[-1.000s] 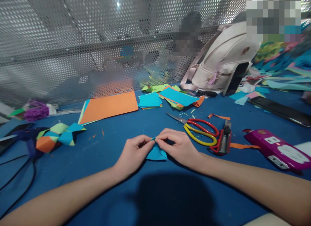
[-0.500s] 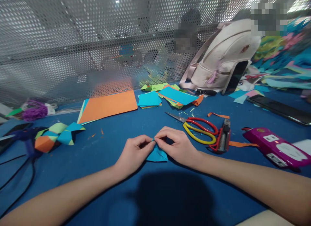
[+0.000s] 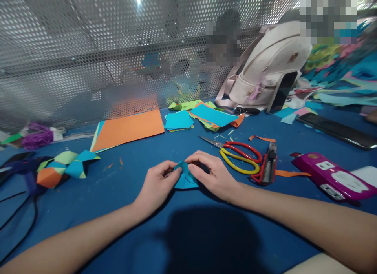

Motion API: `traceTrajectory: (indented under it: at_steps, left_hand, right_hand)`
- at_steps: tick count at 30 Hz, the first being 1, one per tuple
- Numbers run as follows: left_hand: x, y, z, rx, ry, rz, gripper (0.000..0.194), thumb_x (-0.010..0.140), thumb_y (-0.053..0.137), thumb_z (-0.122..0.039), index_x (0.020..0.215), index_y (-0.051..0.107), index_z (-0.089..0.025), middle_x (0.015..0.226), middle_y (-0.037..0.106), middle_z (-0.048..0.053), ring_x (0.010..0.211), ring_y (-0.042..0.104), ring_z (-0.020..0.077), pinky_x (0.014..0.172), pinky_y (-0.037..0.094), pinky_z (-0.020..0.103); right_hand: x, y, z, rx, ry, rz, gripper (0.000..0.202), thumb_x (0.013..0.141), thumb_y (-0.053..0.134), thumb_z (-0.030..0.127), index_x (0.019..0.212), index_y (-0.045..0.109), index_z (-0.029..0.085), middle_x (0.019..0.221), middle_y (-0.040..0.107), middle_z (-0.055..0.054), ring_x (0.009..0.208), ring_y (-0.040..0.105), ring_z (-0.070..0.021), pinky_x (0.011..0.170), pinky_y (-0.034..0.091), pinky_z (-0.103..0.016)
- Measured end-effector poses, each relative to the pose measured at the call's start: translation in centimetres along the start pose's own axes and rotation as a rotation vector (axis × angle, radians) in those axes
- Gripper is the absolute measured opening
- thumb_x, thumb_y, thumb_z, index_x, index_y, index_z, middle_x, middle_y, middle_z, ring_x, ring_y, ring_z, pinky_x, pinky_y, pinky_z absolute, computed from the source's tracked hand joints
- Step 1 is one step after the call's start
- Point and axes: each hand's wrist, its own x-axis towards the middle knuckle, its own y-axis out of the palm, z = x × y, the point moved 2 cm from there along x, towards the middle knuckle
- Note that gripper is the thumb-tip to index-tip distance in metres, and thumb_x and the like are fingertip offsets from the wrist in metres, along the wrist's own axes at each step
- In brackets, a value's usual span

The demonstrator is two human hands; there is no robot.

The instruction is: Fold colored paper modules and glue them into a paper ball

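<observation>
A small folded piece of blue paper point(image 3: 186, 179) lies on the blue table between my two hands. My left hand point(image 3: 159, 184) grips its left side, with the thumb on top of the paper. On the other side my right hand point(image 3: 214, 176) pinches the right part, its fingers curled around the edge. The top corner of the paper shows between the fingertips. Beneath the hands, the rest of the fingers is partly hidden.
Red-and-yellow scissors point(image 3: 240, 158), a red stapler-like tool point(image 3: 268, 164) and a purple case point(image 3: 332, 178) lie right. Left are a glue gun point(image 3: 29, 176) and folded paper model point(image 3: 66, 166). Behind stand orange sheets point(image 3: 129, 128), blue squares point(image 3: 178, 120) and a backpack point(image 3: 269, 66).
The fingertips have moved apart from their meeting point at the paper's top, and more of its upper part shows. The whole view has shifted slightly.
</observation>
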Motion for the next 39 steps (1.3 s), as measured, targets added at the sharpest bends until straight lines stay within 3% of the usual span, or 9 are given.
traceTrajectory:
  at_steps: [4,8,19,25,30,39]
  left_hand:
    - [0.0,-0.2,0.0,0.017,0.009,-0.081,0.018,0.078,0.058,-0.031,0.073,0.066,-0.015,0.063,0.06,-0.002,0.059,0.049,0.0108,0.055,0.039,0.02]
    - [-0.2,-0.1,0.0,0.029,0.041,-0.072,0.017,0.079,0.057,-0.03,0.075,0.066,-0.016,0.064,0.06,-0.002,0.059,0.049,0.0102,0.055,0.039,0.02]
    - [-0.3,0.3,-0.2,0.078,0.036,-0.002,0.016,0.075,0.058,-0.025,0.087,0.063,-0.016,0.065,0.055,-0.004,0.057,0.047,0.0087,0.054,0.041,0.02]
    - [-0.1,0.7,0.1,-0.107,-0.103,0.076,0.01,0.077,0.054,-0.021,0.084,0.058,-0.015,0.057,0.058,-0.005,0.047,0.055,0.0085,0.05,0.045,0.02]
    - [0.2,0.6,-0.1,-0.24,-0.143,0.009,0.007,0.074,0.056,-0.018,0.08,0.054,-0.015,0.053,0.059,-0.006,0.044,0.055,0.0079,0.049,0.046,0.02]
    - [0.0,0.9,-0.4,-0.361,-0.234,0.076,0.016,0.072,0.061,-0.021,0.084,0.052,-0.013,0.06,0.061,-0.002,0.051,0.061,0.0121,0.05,0.051,0.024]
  right_hand:
    - [-0.1,0.4,0.0,-0.173,0.043,0.075,0.009,0.079,0.055,0.026,0.076,0.051,0.019,0.072,0.052,0.001,0.064,0.048,-0.0122,0.063,0.04,-0.026]
    - [-0.1,0.9,-0.4,-0.377,0.042,0.116,0.017,0.076,0.055,0.021,0.064,0.043,0.019,0.062,0.046,0.005,0.059,0.041,-0.0107,0.064,0.031,-0.028]
    - [0.2,0.8,-0.9,-0.301,0.127,0.053,0.019,0.078,0.055,0.017,0.061,0.047,0.019,0.058,0.05,0.005,0.057,0.044,-0.0104,0.062,0.032,-0.026]
    - [0.1,0.8,-0.8,-0.295,0.147,0.071,0.015,0.077,0.057,0.019,0.064,0.049,0.019,0.06,0.05,0.005,0.058,0.045,-0.0109,0.06,0.033,-0.025]
    - [0.0,0.8,-0.5,-0.313,0.083,0.101,0.011,0.08,0.055,0.025,0.072,0.049,0.02,0.065,0.052,0.003,0.06,0.046,-0.0115,0.062,0.034,-0.027]
    - [0.0,0.7,-1.1,-0.353,0.03,0.079,0.025,0.086,0.048,0.022,0.062,0.046,0.019,0.059,0.051,0.003,0.057,0.044,-0.0107,0.062,0.031,-0.026]
